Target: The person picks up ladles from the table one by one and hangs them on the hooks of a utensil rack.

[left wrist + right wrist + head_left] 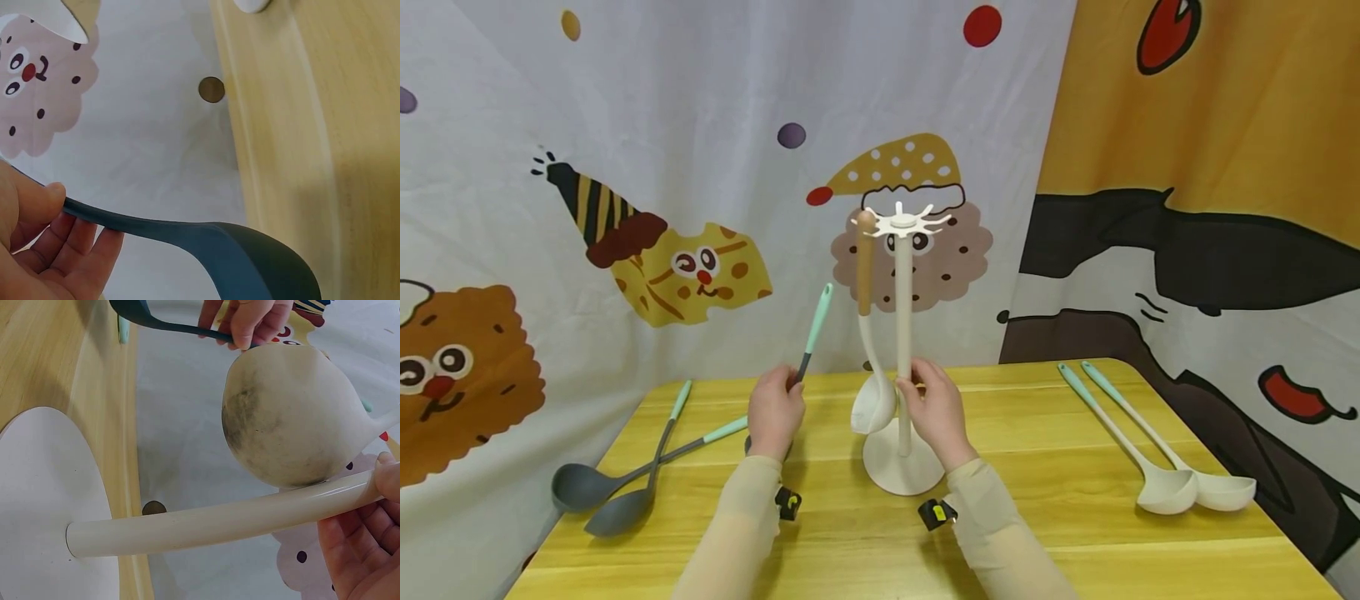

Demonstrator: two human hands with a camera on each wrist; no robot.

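Observation:
My left hand (777,412) pinches the dark shaft of a mint-handled ladle (817,325), handle end up. In the left wrist view the thumb and fingers hold this ladle (156,230) above its dark bowl, which is partly cut off. With my right hand (937,412) I grip the post of a cream utensil rack (903,292). A white ladle with a wooden handle (865,275) hangs from the rack's top hooks on the left. Dark smudges mark the underside of that ladle's bowl (287,419) in the right wrist view.
Two grey ladles with mint handles lie crossed on the left of the wooden table (850,550), one bowl (580,487) near its edge. Two white ladles with mint handles lie at the right, including a front bowl (1168,492). A printed curtain (700,108) hangs behind the table.

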